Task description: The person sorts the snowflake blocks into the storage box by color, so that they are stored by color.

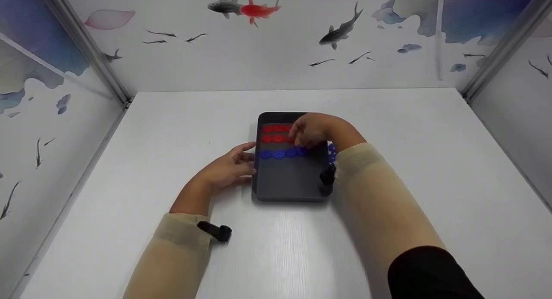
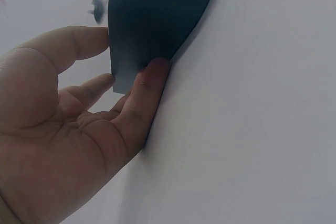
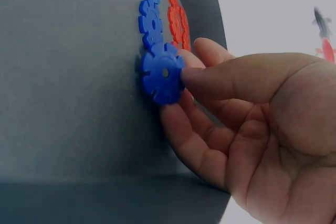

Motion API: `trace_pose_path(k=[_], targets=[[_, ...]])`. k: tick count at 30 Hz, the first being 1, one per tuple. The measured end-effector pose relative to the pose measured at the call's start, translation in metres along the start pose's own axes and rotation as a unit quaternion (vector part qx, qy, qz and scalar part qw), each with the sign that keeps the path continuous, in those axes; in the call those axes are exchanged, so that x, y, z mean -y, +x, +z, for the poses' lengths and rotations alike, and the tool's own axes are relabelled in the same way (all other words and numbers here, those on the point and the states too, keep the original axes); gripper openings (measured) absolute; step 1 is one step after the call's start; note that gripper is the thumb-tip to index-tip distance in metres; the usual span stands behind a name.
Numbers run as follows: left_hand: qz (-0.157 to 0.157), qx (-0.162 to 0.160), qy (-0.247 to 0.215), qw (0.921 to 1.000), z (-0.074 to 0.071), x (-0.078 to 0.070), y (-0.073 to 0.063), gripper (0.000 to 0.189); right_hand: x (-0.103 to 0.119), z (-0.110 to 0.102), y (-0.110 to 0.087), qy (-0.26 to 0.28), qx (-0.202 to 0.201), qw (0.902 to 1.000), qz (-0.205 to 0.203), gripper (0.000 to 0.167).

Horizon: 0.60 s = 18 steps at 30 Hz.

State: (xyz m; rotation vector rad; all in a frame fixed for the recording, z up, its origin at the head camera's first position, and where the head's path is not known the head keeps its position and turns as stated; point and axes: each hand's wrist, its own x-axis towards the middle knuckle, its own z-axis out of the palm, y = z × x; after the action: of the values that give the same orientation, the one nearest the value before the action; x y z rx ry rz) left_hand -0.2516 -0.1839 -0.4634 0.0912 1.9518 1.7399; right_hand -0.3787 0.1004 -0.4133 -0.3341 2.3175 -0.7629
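Observation:
A dark grey rectangular tray [image 1: 291, 182] lies on the white table, holding two rows of red notched plastic discs [image 1: 276, 138] and one row of blue notched discs [image 1: 279, 154]. Over the tray's right half, my right hand [image 1: 314, 128] pinches a blue notched disc [image 3: 164, 74] between thumb and fingers at the end of the blue row. That disc has a round hole in its middle and slots around its rim. At the tray's left side my left hand [image 1: 224, 169] touches the outer wall [image 2: 157, 14] with spread, relaxed fingertips.
More blue discs [image 1: 331, 152] show just outside the tray's right edge, partly behind my right wrist. White panels [image 1: 276, 53] painted with fish stand behind and beside the white table [image 1: 181, 118]. A black strap end [image 1: 215, 231] sticks out from my left sleeve.

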Motion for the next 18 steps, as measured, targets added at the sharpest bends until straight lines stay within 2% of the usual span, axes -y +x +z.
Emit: trace_pose_path(k=[8, 12, 18], targets=[[-0.001, -0.001, -0.005, 1.0000, 0.0002, 0.0002, 0.0001, 0.087, 0.0012, 0.0015, -0.0004, -0.023, -0.003, 0.9997, -0.008, 0.025], [-0.001, -0.001, -0.005, 1.0000, 0.0004, 0.0004, 0.0003, 0.087, 0.0006, 0.0035, -0.0008, -0.011, -0.016, 0.9997, -0.017, 0.024], [0.002, 0.001, -0.002, 1.0000, 0.0007, -0.0004, -0.0013, 0.087, -0.0046, 0.0014, -0.0043, 0.051, -0.048, 0.9948, -0.074, 0.027]])
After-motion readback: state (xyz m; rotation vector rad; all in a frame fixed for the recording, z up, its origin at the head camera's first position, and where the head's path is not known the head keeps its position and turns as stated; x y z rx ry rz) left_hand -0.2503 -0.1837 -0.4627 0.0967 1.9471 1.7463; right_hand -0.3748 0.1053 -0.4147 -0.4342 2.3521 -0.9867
